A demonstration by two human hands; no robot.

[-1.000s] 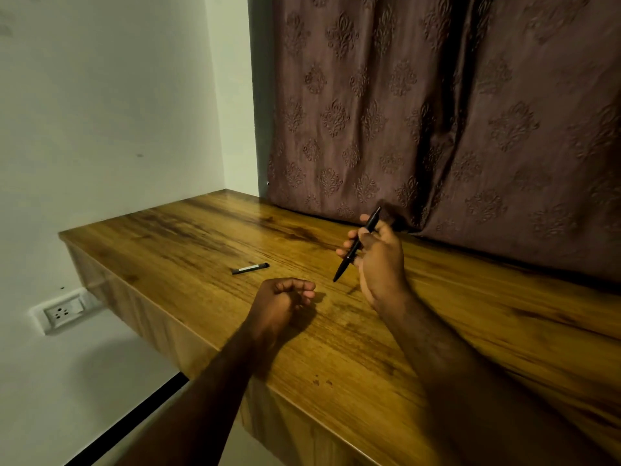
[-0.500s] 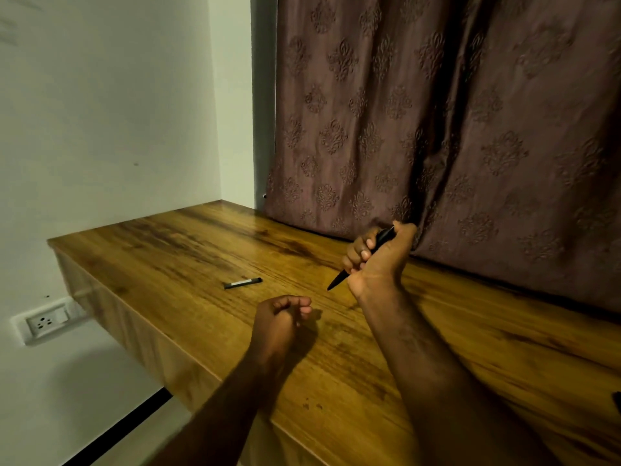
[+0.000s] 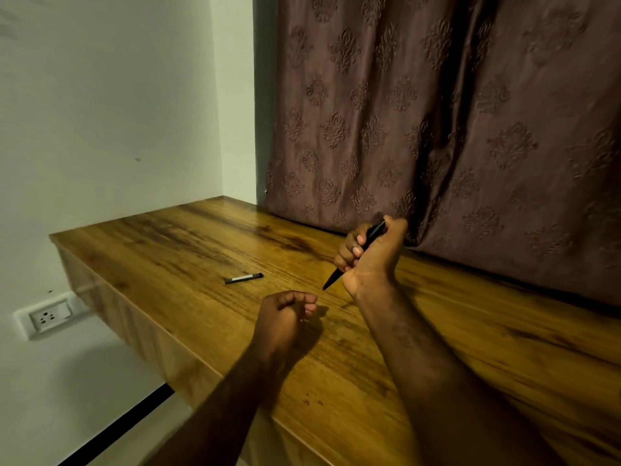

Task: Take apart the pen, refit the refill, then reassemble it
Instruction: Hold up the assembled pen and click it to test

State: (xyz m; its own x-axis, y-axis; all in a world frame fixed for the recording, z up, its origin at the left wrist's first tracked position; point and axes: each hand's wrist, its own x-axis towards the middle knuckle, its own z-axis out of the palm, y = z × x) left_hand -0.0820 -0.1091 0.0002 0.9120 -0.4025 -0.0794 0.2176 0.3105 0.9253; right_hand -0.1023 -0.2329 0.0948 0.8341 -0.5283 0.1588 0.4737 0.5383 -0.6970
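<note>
Nearest the camera, both of your bare forearms reach in over the front edge of the wooden table (image 3: 470,331). Your left hand (image 3: 285,317) rests on the tabletop with its back turned up and its fingers (image 3: 311,299) curled in toward the palm. I cannot tell whether anything small is tucked inside them.

Just beyond it and to the right, your right hand (image 3: 373,257) is raised off the wood with the palm side facing you. Its fingers are wrapped round a black pen (image 3: 336,278) and the thumb lies along the upper end. The pen runs at a slant through the fist. Its pointed tip sticks out below the heel of the hand, aimed down and to the left and close above the table, and its other end shows at the top by the thumb.

Farther left, well apart from both hands, a short dark pen piece (image 3: 243,278) with a pale band lies flat on the table by itself.

Below the table's left end, a white wall socket (image 3: 50,317) sits on the pale wall (image 3: 100,129). At the back, a brown patterned curtain (image 3: 437,129) hangs down to the table's far edge, right behind your right hand.
</note>
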